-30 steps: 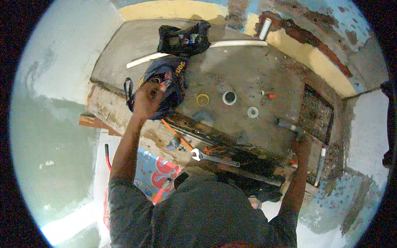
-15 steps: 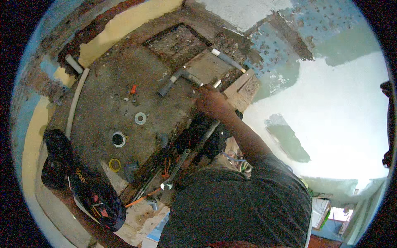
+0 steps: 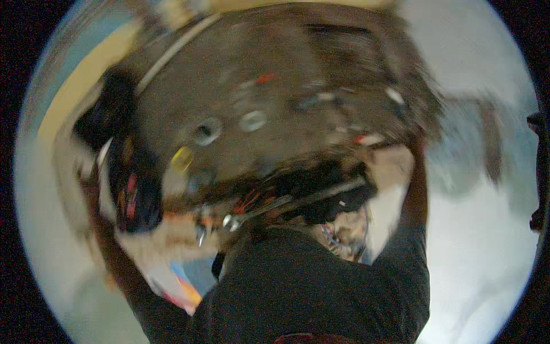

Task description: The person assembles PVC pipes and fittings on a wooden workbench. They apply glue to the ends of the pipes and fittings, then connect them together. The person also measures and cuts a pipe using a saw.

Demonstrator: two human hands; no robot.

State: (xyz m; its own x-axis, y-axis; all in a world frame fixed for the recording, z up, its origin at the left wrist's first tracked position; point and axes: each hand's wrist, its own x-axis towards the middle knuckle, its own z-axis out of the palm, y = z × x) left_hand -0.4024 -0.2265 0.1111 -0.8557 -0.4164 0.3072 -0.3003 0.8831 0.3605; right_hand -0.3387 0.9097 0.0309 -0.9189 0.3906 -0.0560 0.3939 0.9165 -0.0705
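Note:
Motion blur smears the whole head view. My left hand (image 3: 89, 175) is at the left, beside a dark printed bag (image 3: 134, 186); its fingers are too smeared to read. Far to the right, my right hand (image 3: 419, 135) reaches the rough edge where the floor meets the wall. Blur hides its fingers and anything in them. A steel wrench (image 3: 232, 222) lies in front of my body, with a long metal bar (image 3: 321, 198) running to its right. On the floor ahead are a yellow ring (image 3: 183, 159) and two pale round fittings, one (image 3: 208, 131) nearer and one (image 3: 252, 120) farther.
A pale pipe (image 3: 175, 54) runs along the left wall. A black bundle (image 3: 109, 109) sits at its near end. Orange-red cords (image 3: 252, 200) lie by the wrench. A small red piece (image 3: 265, 78) rests on the floor. The white-and-blue wall (image 3: 475, 241) bounds the right side.
The view has swung, so the floor items appear shifted and smeared. My right hand has moved away to the right from beside the grey elbow pipe. My left hand now shows beside the bag.

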